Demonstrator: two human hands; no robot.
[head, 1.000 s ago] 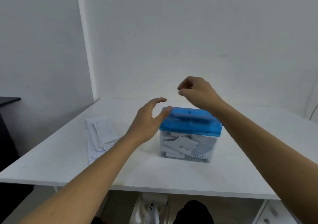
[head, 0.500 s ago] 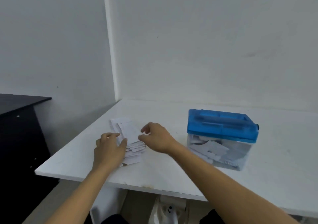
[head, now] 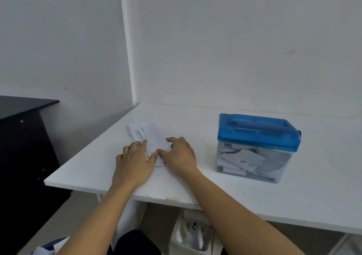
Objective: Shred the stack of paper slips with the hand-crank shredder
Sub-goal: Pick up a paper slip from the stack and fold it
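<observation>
A big white wall (head: 235,49) stands at the back; in front of it a white surface (head: 244,200) fills much of the view; a black cabinet (head: 21,137) stands off to its left. The shredder (head: 256,147) sits on the right part of the surface, well apart from both hands; it has a blue lid (head: 258,131) on top and a clear box (head: 282,168) below; white paper bits (head: 244,156) lie in a heap inside the box. The left hand (head: 133,162) lies flat; its grip is wide, with straight fingers pressed down on the near left part of the stack of paper slips (head: 148,135); it has hold of nothing. The right hand (head: 180,155) rests just beside it on the right side of the stack; the two thumbs almost touch; its fingers bend over the right edge of the slips, and I cannot tell if its grip has hold of a slip. The stack lies on the left part of the surface, fanned out a little; its far end pokes out past the fingers.
</observation>
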